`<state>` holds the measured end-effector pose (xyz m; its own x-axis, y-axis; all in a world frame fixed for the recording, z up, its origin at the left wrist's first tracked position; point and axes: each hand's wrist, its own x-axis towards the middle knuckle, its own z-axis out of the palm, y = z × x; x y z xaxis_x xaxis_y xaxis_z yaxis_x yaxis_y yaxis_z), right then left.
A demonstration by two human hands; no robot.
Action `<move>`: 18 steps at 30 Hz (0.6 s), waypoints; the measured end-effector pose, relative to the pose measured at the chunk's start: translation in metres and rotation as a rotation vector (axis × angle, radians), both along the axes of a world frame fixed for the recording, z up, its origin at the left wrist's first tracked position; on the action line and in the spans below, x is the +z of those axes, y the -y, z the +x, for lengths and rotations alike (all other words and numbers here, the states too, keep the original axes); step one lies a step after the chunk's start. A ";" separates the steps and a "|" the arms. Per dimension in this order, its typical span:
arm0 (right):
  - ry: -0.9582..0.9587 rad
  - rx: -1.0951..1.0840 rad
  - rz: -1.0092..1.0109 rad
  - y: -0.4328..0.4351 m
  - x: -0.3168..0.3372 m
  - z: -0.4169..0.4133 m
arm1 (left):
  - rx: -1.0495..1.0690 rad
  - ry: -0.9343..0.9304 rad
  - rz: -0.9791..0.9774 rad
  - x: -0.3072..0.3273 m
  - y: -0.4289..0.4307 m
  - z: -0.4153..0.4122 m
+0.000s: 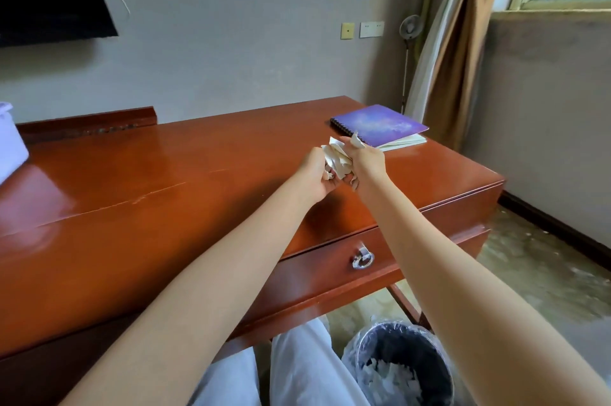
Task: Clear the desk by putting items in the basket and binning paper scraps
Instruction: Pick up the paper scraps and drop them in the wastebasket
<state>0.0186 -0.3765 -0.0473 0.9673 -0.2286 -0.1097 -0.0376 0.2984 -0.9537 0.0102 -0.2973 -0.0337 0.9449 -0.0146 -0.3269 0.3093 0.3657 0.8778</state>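
A wad of crumpled paper scraps is held between the left grip and the right grip, just above the bench. The fingers of both grips are curled round the wad, which is squeezed between them. Just beyond the right grip, a purple spiral notebook is laid flat on the bench. Well below the grips and nearer the person, a lined bin with white scraps inside is seen on the floor. Far left of the grips, a pale container is cut off by the edge.
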 end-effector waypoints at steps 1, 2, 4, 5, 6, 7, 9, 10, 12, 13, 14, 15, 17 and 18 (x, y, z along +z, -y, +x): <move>0.005 -0.026 0.005 0.012 -0.001 -0.002 | -0.015 0.002 -0.004 -0.001 0.012 -0.001; 0.006 -0.052 0.001 0.023 -0.001 -0.005 | -0.035 0.001 -0.002 -0.002 0.024 -0.002; -0.006 -0.106 -0.021 0.047 -0.002 -0.013 | -0.084 0.001 0.011 -0.004 0.048 -0.006; -0.014 -0.136 -0.024 0.058 -0.002 -0.018 | -0.112 0.004 0.020 -0.004 0.060 -0.009; -0.021 -0.168 -0.018 0.069 -0.002 -0.025 | -0.140 0.007 0.031 -0.005 0.070 -0.013; -0.023 -0.202 0.003 0.079 -0.003 -0.030 | -0.167 0.012 0.039 -0.005 0.081 -0.017; -0.031 -0.254 0.026 0.101 -0.007 -0.041 | -0.225 0.015 0.034 -0.006 0.103 -0.025; -0.046 -0.272 0.027 0.112 -0.009 -0.047 | -0.252 0.008 0.027 -0.008 0.114 -0.029; -0.094 -0.313 0.020 0.133 -0.014 -0.058 | -0.298 -0.005 0.029 -0.015 0.136 -0.038; -0.121 -0.332 0.018 0.143 -0.018 -0.063 | -0.310 -0.012 0.044 -0.021 0.146 -0.043; -0.149 -0.348 0.018 0.152 -0.020 -0.068 | -0.319 -0.016 0.060 -0.025 0.155 -0.047; -0.178 -0.367 0.020 0.163 -0.024 -0.072 | -0.334 -0.025 0.071 -0.031 0.166 -0.053; -0.242 -0.384 0.033 0.175 -0.030 -0.077 | -0.350 -0.039 0.062 -0.037 0.178 -0.062; -0.275 -0.404 0.049 0.183 -0.036 -0.081 | -0.366 -0.042 0.066 -0.040 0.185 -0.066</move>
<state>-0.0620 -0.5598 -0.0831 0.7363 -0.5677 -0.3682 -0.1580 0.3849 -0.9093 -0.0558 -0.4825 -0.0734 0.8668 -0.3269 -0.3766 0.4454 0.1675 0.8795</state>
